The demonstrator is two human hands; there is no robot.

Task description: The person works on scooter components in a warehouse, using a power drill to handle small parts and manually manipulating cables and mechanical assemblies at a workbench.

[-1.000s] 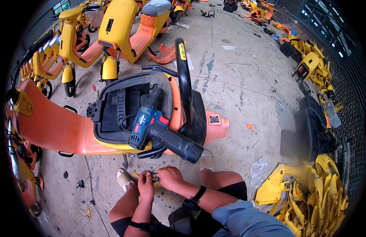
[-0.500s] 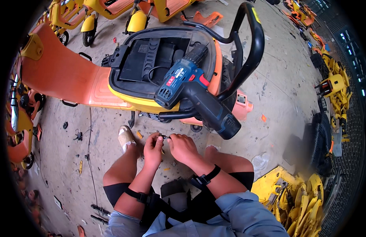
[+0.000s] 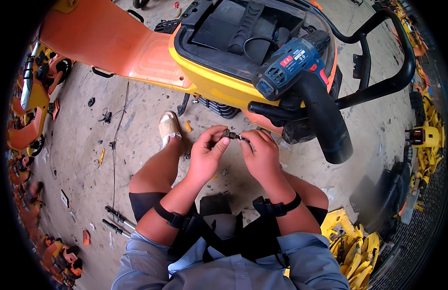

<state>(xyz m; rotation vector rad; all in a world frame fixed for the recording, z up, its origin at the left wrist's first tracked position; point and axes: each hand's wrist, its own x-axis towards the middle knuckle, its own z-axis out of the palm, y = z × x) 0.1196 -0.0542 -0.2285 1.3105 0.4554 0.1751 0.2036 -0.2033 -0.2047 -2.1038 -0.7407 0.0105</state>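
Note:
A small dark metal piece (image 3: pixel 232 136), part cylinder and part thin shank, spans the gap between my hands; its exact kind is too small to make out. My left hand (image 3: pixel 208 152) pinches one end between thumb and fingers. The other end is gripped by the fingertips of my right hand (image 3: pixel 259 151). Just beyond them, a blue and black cordless drill (image 3: pixel 301 72) lies across the rear of an orange and yellow scooter (image 3: pixel 214 89). A dark battery-like block (image 3: pixel 229 34) with a ribbed strap sits in the scooter's open compartment.
A black tubular rack (image 3: pixel 403 63) sticks out from the scooter's rear. Yellow panels (image 3: pixel 352 246) are heaped at lower right, near a dark mesh basket (image 3: pixel 386 193). A thin cable (image 3: pixel 118 140) and black-handled tools (image 3: pixel 118 220) lie on the concrete at left.
The view has shifted, so the scooter and drill appear higher and farther right. Both hands still hold the small piece, and more of it now shows between them.

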